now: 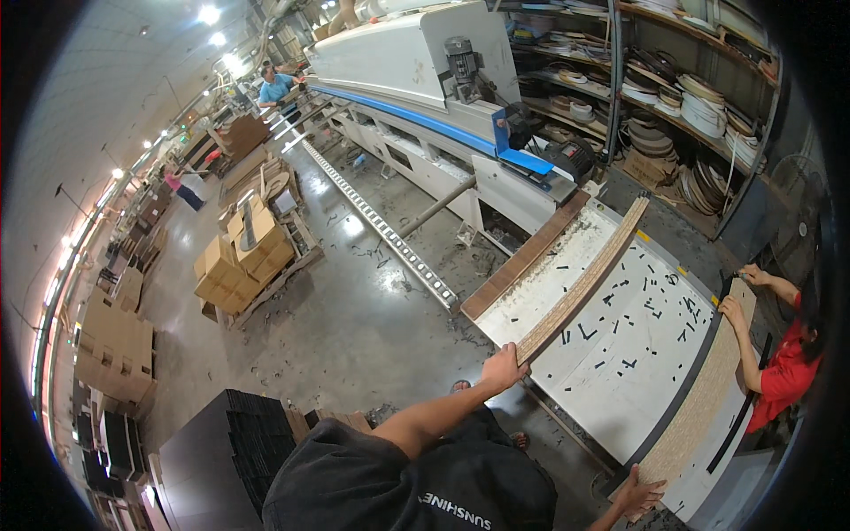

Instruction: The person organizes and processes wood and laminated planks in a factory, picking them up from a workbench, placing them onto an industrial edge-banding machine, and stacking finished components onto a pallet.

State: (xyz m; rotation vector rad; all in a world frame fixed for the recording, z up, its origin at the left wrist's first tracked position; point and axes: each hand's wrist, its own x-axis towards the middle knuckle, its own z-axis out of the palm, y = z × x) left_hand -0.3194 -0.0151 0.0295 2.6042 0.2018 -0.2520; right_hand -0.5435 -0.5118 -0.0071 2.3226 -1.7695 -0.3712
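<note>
At the near end of a long, narrow piece of particleboard [580, 285], my left hand [505, 367] is closed around the corner. The piece has a tan, speckled top and a dark side, and it lies across a white table [567, 389]. On the right, a wider particleboard piece [695, 411] with a dark side edge lies across the same table. My right hand [639, 496] grips its near end, fingers over the tan face. A co-worker in a red shirt [788, 389] has both hands at that piece's far end.
Short black strip scraps lie on the table. Beyond it stands a long white machine [407, 62] with a blue rail [416, 115]. Shelves [699, 133] hold coiled bands. Cartons [243, 257] sit on a pallet to the left. Dark stacked panels [217, 460] stand near my left side.
</note>
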